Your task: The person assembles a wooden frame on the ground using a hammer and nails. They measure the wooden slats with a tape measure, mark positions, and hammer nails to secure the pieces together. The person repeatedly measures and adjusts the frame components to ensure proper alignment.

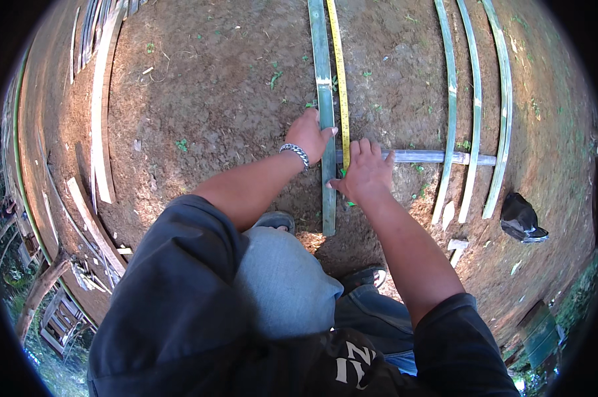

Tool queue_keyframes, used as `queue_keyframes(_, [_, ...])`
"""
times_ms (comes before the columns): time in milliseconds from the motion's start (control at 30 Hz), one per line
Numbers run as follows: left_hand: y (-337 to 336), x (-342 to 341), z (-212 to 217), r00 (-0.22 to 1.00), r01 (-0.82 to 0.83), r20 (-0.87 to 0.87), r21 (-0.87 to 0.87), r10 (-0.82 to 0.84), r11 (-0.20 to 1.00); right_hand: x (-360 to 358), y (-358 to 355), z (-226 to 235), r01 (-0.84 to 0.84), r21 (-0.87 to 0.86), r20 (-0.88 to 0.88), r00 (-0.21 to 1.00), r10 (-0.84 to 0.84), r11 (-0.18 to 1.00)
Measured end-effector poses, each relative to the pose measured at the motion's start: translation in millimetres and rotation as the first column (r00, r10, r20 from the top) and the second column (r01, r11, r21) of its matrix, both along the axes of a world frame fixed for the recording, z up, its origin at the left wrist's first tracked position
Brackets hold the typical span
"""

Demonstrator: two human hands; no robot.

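Observation:
A long green bamboo strip (323,59) runs away from me over the soil, a pale node band across it. My left hand (307,135), a chain bracelet at its wrist, is closed round the strip's near part with the thumb on top. Just right of it, an extended yellow tape measure (341,79) lies nearly parallel. Its near end goes under my right hand (368,173), whose fingers curl down there; green bits show beside the palm, and the grip is partly hidden. My right thumb touches the strip's edge. A grey crosswise pole (421,157) passes beyond the right fingers.
Several bamboo strips (476,119) cross the pole's right end. A black cap (522,217) and a hammer-like tool (456,250) lie at the right. Wooden slats (102,112) and a shorter board (94,221) lie left. My sandalled feet flank the strip's near end.

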State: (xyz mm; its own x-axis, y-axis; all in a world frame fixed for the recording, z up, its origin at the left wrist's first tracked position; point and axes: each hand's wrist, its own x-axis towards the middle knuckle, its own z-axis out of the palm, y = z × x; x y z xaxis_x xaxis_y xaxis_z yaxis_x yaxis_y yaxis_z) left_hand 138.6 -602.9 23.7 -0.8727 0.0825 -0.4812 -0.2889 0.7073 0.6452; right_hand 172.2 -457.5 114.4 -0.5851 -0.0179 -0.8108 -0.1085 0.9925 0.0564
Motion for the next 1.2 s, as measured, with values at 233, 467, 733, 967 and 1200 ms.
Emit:
queue_keyframes(233, [-5.1,-4.5,3.8,0.999,-0.001,0.037,0.04,-0.001,0.999,2.2,-1.6,0.0,0.061,-0.012,-0.013,0.998,-0.061,0.998])
queue_keyframes(467, [-5.2,-7.3,17.4,0.997,0.016,-0.075,-0.082,-0.022,0.997,0.4,-4.3,0.3,0.054,0.014,-0.001,0.999,-0.054,0.998])
queue_keyframes(733, [-18.2,9.8,21.7,0.866,0.28,-0.357,-0.232,-0.35,0.931,-0.5,-5.0,-0.3,0.064,0.015,0.008,0.998,-0.064,0.998])
queue_keyframes(967, [-54.1,56.2,10.0,0.428,0.769,-0.302,-0.375,-0.852,0.518,0.7,-3.5,-1.8,0.079,0.007,-0.01,0.997,-0.078,0.997])
queue_keyframes(1200, [-60.8,53.2,35.0,0.183,0.841,-0.106,-0.498,-0.977,0.211,2.3,-2.7,-3.3,0.095,0.004,-0.016,0.995,-0.094,0.996])
